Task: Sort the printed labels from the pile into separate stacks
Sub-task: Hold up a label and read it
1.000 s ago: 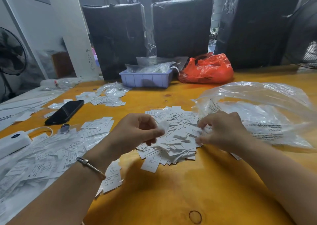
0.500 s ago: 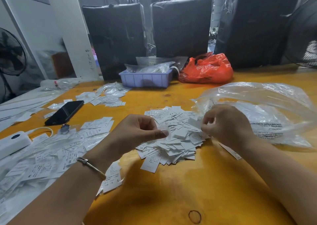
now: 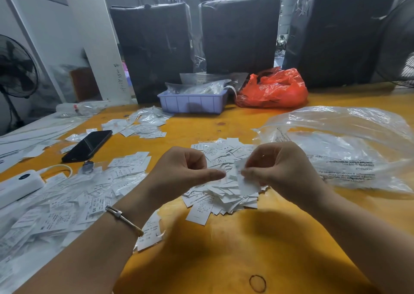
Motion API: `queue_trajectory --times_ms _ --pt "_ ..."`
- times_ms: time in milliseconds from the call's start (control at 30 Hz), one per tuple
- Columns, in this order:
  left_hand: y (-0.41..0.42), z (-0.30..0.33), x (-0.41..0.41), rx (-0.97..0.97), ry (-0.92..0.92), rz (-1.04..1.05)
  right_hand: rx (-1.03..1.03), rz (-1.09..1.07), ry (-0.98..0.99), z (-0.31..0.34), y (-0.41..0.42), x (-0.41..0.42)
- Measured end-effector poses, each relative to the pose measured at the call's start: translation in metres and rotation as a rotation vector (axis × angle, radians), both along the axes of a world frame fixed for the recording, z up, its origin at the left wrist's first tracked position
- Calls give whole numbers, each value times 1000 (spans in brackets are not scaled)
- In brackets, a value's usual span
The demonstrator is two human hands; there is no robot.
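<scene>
Soft, even light falls from above and ahead, leaving the far background dim. Both forearms cast blurred shadows on the glossy orange table (image 3: pixel 224 260). The clear plastic bag (image 3: pixel 340 145) glints. Wide-angle bending warps the edges; fingertips blur slightly.

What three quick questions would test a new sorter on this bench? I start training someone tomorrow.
1. True or false: the phone lies on the pile of labels between the hands.
2. Which hand pinches a label over the pile? A) left hand B) right hand C) neither
3. Fill in: the purple tray stands beside a ___ plastic bag.

Key
1. False: it lies apart, to the left, on the table.
2. B; its fingers hold the label.
3. Red.
</scene>
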State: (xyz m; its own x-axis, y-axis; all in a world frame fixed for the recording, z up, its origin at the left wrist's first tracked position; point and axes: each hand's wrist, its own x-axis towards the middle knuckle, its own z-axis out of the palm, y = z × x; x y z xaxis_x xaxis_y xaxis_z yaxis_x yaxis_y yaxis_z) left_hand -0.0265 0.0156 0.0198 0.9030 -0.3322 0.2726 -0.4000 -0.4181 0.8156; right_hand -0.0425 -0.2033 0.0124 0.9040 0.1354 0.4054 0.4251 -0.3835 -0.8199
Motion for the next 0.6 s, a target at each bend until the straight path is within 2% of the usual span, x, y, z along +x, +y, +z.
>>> queue_trajectory --times_ms 133,300,467,600 --pt "0 1 0 3 1 0 -173 92 -44 1 7 -5" --pt "-4 1 -5 28 66 -64 -284 155 -194 5 12 -14" --pt "0 5 -4 11 192 -160 -271 142 -235 7 11 -11" --pt "6 9 -3 -54 250 -220 -180 149 -236 11 5 -12"
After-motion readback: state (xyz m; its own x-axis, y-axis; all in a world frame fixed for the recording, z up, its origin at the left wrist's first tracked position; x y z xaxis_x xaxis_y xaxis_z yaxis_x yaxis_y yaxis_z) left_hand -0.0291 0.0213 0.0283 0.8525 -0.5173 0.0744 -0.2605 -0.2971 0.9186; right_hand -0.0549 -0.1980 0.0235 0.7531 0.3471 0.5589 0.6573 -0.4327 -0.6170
